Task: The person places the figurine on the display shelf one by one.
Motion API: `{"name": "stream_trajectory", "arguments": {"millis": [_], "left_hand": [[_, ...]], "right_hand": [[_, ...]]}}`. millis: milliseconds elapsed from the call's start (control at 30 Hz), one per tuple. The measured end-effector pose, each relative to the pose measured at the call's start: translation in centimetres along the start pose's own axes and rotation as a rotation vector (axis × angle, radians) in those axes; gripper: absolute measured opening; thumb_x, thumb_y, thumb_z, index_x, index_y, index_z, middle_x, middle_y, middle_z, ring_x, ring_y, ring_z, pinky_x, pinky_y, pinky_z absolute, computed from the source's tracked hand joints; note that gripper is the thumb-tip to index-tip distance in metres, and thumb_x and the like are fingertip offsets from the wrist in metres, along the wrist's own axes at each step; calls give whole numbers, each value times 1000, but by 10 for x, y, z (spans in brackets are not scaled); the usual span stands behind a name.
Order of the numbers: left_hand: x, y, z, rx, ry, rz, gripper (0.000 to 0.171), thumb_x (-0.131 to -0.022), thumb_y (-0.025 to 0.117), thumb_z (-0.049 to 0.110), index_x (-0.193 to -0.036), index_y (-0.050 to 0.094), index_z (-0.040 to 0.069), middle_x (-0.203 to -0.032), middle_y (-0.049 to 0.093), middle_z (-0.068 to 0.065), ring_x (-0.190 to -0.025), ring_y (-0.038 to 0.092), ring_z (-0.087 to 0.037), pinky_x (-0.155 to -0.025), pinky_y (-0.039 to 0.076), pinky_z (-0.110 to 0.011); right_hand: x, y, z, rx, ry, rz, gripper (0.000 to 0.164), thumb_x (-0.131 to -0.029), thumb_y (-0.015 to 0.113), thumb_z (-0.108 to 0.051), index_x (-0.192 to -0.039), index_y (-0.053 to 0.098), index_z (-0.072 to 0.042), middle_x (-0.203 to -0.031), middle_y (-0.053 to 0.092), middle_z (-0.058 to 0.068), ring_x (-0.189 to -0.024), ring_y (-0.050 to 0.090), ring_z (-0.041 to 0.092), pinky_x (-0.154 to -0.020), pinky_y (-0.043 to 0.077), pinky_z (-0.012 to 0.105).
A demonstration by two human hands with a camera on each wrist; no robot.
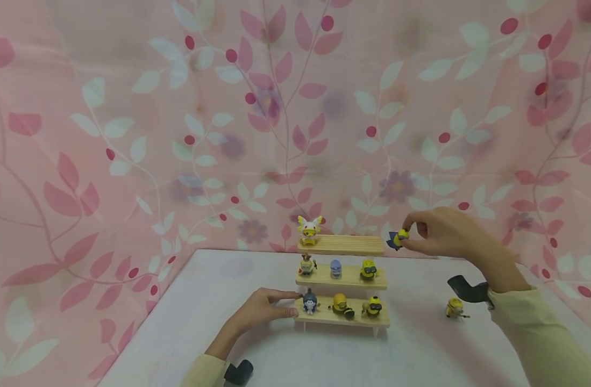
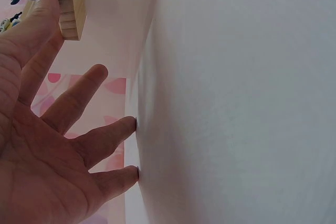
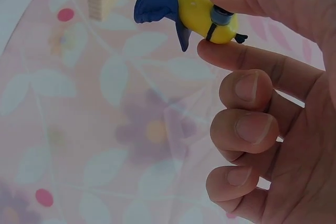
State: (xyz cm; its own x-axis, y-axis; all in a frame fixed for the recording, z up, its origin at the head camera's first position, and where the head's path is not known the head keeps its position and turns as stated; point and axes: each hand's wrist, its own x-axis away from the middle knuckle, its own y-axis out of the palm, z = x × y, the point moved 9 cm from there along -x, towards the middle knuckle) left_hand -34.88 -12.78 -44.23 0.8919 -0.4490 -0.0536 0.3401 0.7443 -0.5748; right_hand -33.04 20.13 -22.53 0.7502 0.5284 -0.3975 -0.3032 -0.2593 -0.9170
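Observation:
Between thumb and index finger, my right hand (image 1: pixel 447 232) pinches a yellow minion figurine (image 3: pixel 197 11) with blue clothing and goggles. It is tipped sideways in the air, just right of the top tier of a three-tier wooden display stand (image 1: pixel 350 244). The right hand's other fingers (image 3: pixel 257 129) curl into the palm, away from the figurine. My left hand (image 1: pixel 263 310) holds the left end of the stand's bottom tier with thumb and index finger. Its other fingers are spread, two tips at the white tabletop in the left wrist view. A grey-and-white figurine (image 1: pixel 310 302) stands beside its fingertips.
A white-and-yellow figurine (image 1: pixel 308 231) stands at the top tier's left end. Three figurines, including a pale blue one (image 1: pixel 336 269), line the middle tier. Two yellow ones share the bottom tier. Another yellow figurine (image 1: pixel 454 308) stands on the table (image 1: pixel 421 344) under the right forearm.

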Motion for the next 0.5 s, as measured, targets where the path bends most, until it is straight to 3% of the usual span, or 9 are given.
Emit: {"name": "stream_trajectory", "arguments": {"millis": [500], "left_hand": [[-1, 0, 0, 25, -3, 0, 41, -83, 79, 43, -120, 73, 27, -125, 66, 7, -130, 51, -28, -106, 36, -60]], "right_hand": [[-41, 12, -19, -74, 2, -10, 21, -80, 81, -33, -91, 71, -18, -63, 47, -9, -53, 41, 10, -46, 33, 26]]}}
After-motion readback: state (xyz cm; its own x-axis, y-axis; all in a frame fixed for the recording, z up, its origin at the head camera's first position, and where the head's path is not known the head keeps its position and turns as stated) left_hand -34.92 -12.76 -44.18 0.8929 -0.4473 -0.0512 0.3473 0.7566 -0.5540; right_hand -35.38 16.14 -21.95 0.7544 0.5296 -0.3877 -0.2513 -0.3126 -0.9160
